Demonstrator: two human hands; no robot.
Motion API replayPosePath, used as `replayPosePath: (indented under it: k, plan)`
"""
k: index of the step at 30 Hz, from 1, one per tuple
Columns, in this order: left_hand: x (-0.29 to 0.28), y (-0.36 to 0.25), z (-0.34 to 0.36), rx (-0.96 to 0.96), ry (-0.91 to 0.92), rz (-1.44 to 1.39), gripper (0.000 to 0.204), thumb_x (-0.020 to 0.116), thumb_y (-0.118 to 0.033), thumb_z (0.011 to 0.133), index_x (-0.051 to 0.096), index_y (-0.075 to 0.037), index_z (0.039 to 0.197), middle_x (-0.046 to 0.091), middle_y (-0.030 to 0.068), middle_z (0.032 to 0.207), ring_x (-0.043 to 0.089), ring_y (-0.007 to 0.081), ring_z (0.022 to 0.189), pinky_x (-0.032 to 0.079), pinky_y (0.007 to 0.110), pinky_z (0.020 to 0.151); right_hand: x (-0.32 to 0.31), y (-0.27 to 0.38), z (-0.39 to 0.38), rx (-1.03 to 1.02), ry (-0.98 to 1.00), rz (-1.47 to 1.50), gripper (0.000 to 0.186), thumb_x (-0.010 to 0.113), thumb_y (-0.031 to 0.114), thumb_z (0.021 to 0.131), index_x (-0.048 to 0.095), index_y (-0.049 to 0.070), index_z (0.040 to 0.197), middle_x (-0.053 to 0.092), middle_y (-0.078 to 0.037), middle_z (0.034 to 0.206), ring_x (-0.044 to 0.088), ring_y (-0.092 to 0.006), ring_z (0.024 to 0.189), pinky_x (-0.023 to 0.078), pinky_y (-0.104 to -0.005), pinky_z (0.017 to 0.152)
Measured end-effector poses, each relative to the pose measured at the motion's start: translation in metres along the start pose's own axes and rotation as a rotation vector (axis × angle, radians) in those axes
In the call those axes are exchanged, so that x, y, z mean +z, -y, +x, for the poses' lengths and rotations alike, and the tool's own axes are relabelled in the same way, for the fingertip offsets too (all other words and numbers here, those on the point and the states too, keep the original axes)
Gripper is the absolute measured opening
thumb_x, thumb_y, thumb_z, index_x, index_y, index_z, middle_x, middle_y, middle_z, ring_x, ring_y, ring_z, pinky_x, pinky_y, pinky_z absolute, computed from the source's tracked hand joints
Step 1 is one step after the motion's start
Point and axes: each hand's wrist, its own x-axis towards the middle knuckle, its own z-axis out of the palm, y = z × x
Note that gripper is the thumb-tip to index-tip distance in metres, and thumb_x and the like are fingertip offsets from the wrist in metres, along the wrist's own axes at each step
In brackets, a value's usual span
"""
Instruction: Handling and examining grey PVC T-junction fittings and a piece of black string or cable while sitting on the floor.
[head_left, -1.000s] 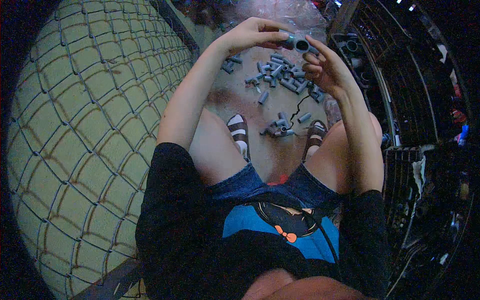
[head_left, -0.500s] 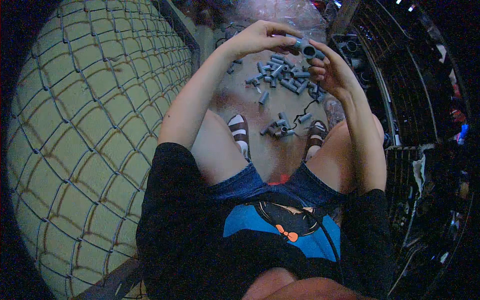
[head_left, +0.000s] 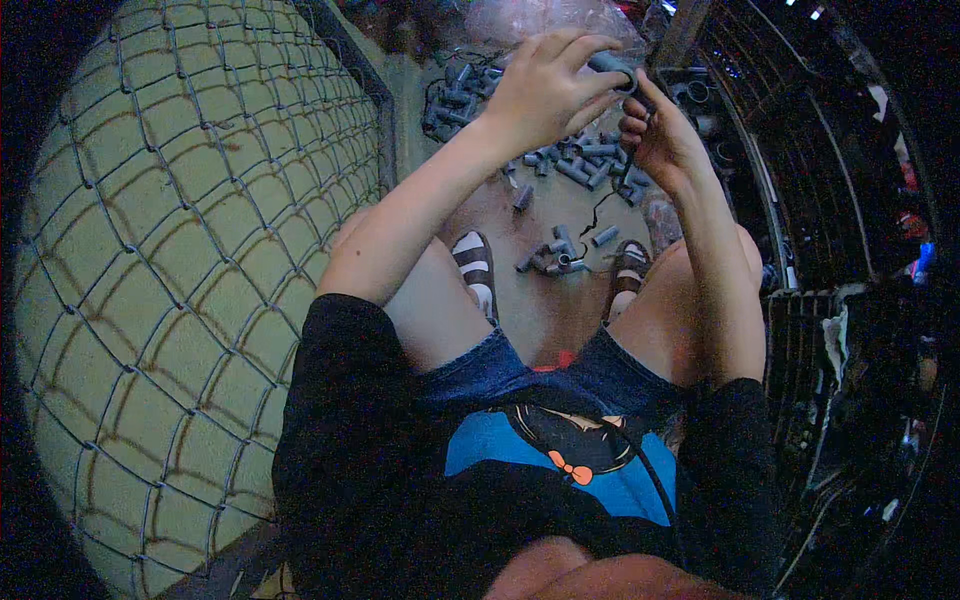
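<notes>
- Grey plastic pipe fitting (head_left: 612,66), short and tubular, is held up in front of the person, above a floor scattered with similar pieces.
- Left hand (head_left: 540,90) grips the fitting from the left: its fingers (head_left: 575,48) curl over the top and the thumb presses from below, pinching it.
- Right hand (head_left: 660,135) meets the same fitting from the right, its fingers (head_left: 632,112) bent inward and close together at the fitting's open end; whether they clasp it or only touch it cannot be told.
- Dark crate (head_left: 700,95) stands at the upper right, just beyond the right hand, with a few round pipe ends showing inside it.
- Clear plastic bag (head_left: 520,20) lies crumpled at the top, behind the hands; its contents cannot be made out.
- Loose grey pipe pieces (head_left: 585,165) lie in a heap on the concrete floor (head_left: 545,300) below the hands, and a smaller cluster (head_left: 560,255) sits between the person's two striped sandals (head_left: 475,265).
- Chain-link fence (head_left: 190,280) fills the left side, in front of a pale yellow-green wall.
</notes>
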Motion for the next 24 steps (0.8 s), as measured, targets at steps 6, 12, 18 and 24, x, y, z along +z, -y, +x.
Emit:
replayPosePath:
  k: [6,12,18,24]
  plan:
    - [0.013,-0.009,-0.007,0.001,0.081,0.135,0.027,0.071,-0.026,0.078,0.068,-0.017,0.103,0.055,0.0044,0.131,0.048,0.0279,0.124,0.039,0.043,0.101,0.002,-0.009,0.003,0.050,-0.185,-0.120,0.025,0.062,0.040,0.095,0.050,0.018,0.090,0.046,0.006,0.067,0.040,-0.0076,0.058,0.032,-0.0238,0.054]
    - [0.016,-0.007,-0.013,-0.033,0.106,0.055,0.027,0.072,-0.025,0.073,0.069,-0.013,0.097,0.056,0.0045,0.126,0.047,0.0278,0.124,0.037,0.043,0.102,-0.003,-0.012,0.000,0.011,-0.176,-0.368,0.027,0.063,0.043,0.093,0.056,0.017,0.098,0.054,0.006,0.071,0.044,-0.0067,0.060,0.035,-0.0220,0.056]
    - [0.034,0.004,-0.023,-0.315,0.120,-0.286,0.031,0.077,-0.028,0.075,0.070,-0.011,0.099,0.054,0.0145,0.128,0.042,0.0383,0.125,0.036,0.046,0.104,-0.009,-0.009,0.001,-0.061,-0.168,-0.696,0.034,0.062,0.045,0.093,0.061,0.012,0.103,0.063,0.003,0.079,0.053,-0.0059,0.064,0.039,-0.0212,0.056]
    - [0.046,0.000,-0.029,-0.358,0.186,-0.380,0.025,0.073,-0.029,0.082,0.073,-0.009,0.098,0.052,0.0183,0.129,0.038,0.0409,0.127,0.035,0.047,0.106,-0.017,-0.010,0.009,-0.187,-0.227,-0.715,0.043,0.053,0.041,0.099,0.062,0.000,0.102,0.067,-0.006,0.080,0.064,-0.0148,0.065,0.045,-0.0281,0.055]
